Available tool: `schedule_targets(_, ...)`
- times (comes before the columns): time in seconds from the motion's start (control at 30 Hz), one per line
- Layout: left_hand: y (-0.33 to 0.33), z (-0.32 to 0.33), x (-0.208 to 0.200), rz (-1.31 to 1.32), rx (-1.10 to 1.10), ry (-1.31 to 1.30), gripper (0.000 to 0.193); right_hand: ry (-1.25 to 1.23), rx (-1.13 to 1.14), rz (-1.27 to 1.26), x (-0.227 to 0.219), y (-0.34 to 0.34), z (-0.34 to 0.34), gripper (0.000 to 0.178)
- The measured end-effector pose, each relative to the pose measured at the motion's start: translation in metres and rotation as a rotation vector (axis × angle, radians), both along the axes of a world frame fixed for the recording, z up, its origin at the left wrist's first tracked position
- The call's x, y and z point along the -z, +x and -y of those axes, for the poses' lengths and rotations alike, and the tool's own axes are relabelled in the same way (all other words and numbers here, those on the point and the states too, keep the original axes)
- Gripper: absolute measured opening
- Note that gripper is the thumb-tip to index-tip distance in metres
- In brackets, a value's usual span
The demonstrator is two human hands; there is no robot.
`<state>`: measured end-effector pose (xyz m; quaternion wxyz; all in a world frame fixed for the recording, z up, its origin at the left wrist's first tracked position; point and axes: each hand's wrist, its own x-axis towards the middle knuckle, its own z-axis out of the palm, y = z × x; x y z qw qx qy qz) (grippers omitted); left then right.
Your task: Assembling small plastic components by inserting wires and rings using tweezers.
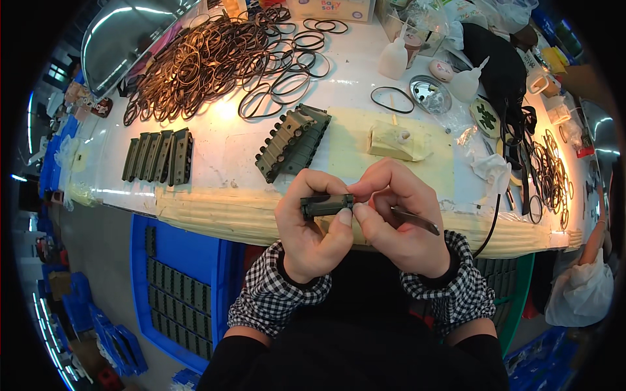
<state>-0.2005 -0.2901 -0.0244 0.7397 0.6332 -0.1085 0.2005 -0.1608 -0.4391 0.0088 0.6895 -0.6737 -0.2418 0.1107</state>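
Over the front edge of the table, my left hand [305,244] is closed around a small dark green ribbed block [326,206], thumb on its near side. My right hand [407,238] is closed too, with its thumb and fingertips pinched at the right end of that block. A slim metal tool [417,220], possibly tweezers, lies held across the right hand's fingers. Whatever sits between the right fingertips is too small to make out. Similar green blocks stand in a row [156,156] at the left, and more form a tilted stack [293,143] beyond my left hand.
A large heap of dark rubber bands [189,72] covers the back left. A yellowish block [391,143] rests on a yellow sheet. White squeeze bottles [394,58] and a round metal dish [430,94] stand back right. Below the table, a blue tray [140,287] holds more green blocks.
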Motion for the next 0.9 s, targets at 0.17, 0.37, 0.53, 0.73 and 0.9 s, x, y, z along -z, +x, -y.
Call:
schedule_targets(0.17, 0.003, 0.000, -0.004, -0.121, 0.120, -0.280, 0.018, -0.069, -0.015, -0.015, -0.010, 0.007, 0.007, 0.023)
schedule_targets(0.37, 0.012, -0.005, -0.004, -0.472, 0.475, -0.765, 0.023, -0.424, 0.510, 0.726, -0.015, 0.049, 0.029, 0.013)
schedule_targets(0.53, 0.015, -0.002, -0.001, -0.548, 0.638, -0.935, 0.022, -0.523, 0.522, 0.686, -0.004, 0.058, 0.027, 0.011)
schedule_targets(0.73, 0.015, -0.003, 0.001, -0.577, 0.678, -0.967, 0.023, -0.547, 0.499, 0.654, -0.007, 0.053, 0.025, 0.011)
schedule_targets(0.9, 0.015, -0.003, 0.008, -0.524, 0.770, -1.081, 0.024, -0.565, 0.502, 0.717, -0.004, 0.053, 0.029, 0.011)
